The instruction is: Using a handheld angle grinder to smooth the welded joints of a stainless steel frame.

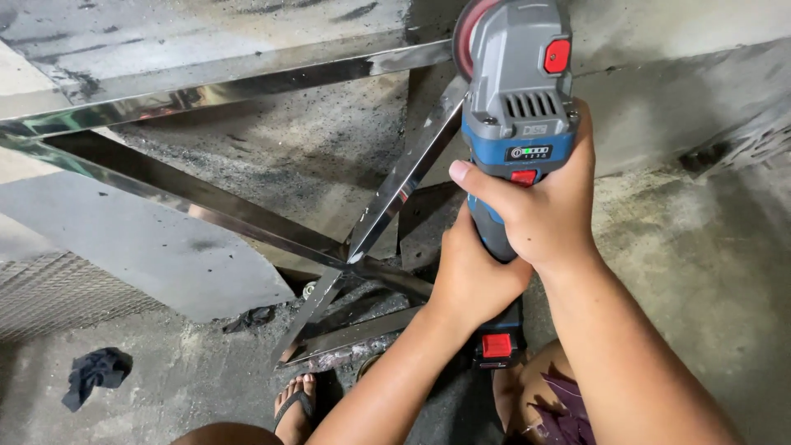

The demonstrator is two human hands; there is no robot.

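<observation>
The right hand (548, 210) wraps closed around the neck of a cordless angle grinder (519, 124), its fingers curled over the blue collar just below the grey gear housing; the index finger lies across the front, and the fingertips on the far side are hidden by the tool. The left hand (474, 276) closes around the grinder's body lower down, at about 7 o'clock from the right hand and touching it; its fingers vanish behind the handle, so only the back of the hand and the thumb side show. Both hands hold the tool firmly, neither loose nor spread.

The grinder points toward 12 o'clock. Its disc (470, 33), reddish at the rim, is partly cut off by the top edge and sits against the shiny metal frame (247, 222) where a diagonal bar (408, 173) meets the upper rail; whether disc and metal truly touch is hard to make out. The red catch of the battery pack (497, 346) peeks out at 6 o'clock, below the left wrist, the rest of the pack hidden by the forearms.

The frame's bars cross at a joint at 9 o'clock from the hands. A sandalled foot (295, 408) rests on the dusty concrete floor (700, 272) at 7 o'clock, and a dark rag (97, 372) lies far out toward 8 o'clock.
</observation>
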